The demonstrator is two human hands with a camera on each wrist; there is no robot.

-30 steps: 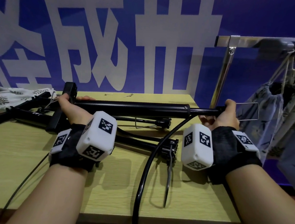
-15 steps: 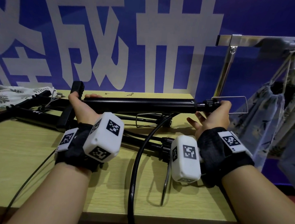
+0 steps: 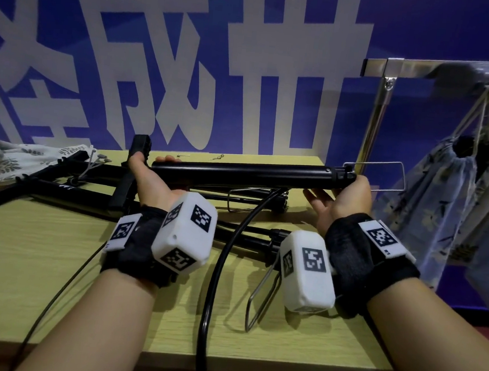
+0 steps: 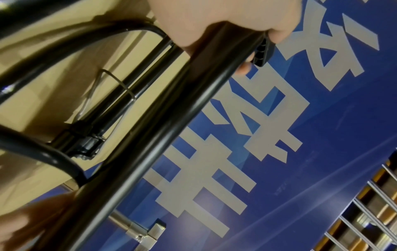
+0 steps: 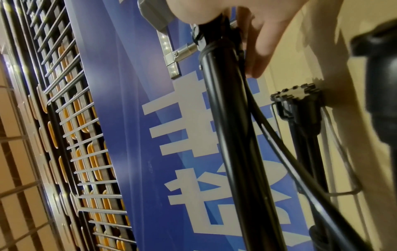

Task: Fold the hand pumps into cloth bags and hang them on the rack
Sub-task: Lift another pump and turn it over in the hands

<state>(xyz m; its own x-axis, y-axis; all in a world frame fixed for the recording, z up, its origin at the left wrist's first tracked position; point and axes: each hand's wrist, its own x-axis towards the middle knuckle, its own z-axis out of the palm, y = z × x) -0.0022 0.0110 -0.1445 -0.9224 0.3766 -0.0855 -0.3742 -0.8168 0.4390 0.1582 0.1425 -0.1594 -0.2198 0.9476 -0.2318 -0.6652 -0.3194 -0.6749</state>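
I hold a black hand pump (image 3: 238,171) level above the table, its hose (image 3: 224,242) looping down toward me. My left hand (image 3: 147,174) grips the barrel's left end beside the T-handle (image 3: 139,150); the left wrist view shows the fingers wrapped round the barrel (image 4: 171,122). My right hand (image 3: 351,193) holds the right end, thumb over the fitting and fingers under it, next to the wire foot loop (image 3: 384,176). In the right wrist view the barrel (image 5: 225,101) runs down from that hand (image 5: 268,25). A patterned cloth bag (image 3: 11,158) lies at the far left.
More black pumps (image 3: 47,187) lie crossed on the wooden table (image 3: 54,287) under the held one, one with a wire foot (image 3: 260,298) near my right wrist. A metal rack (image 3: 439,69) at the right carries several filled cloth bags (image 3: 442,186). A blue banner wall stands behind.
The thin rod at the pump's right end has slid into the barrel. My right hand moved left with it, and the pump rose slightly.
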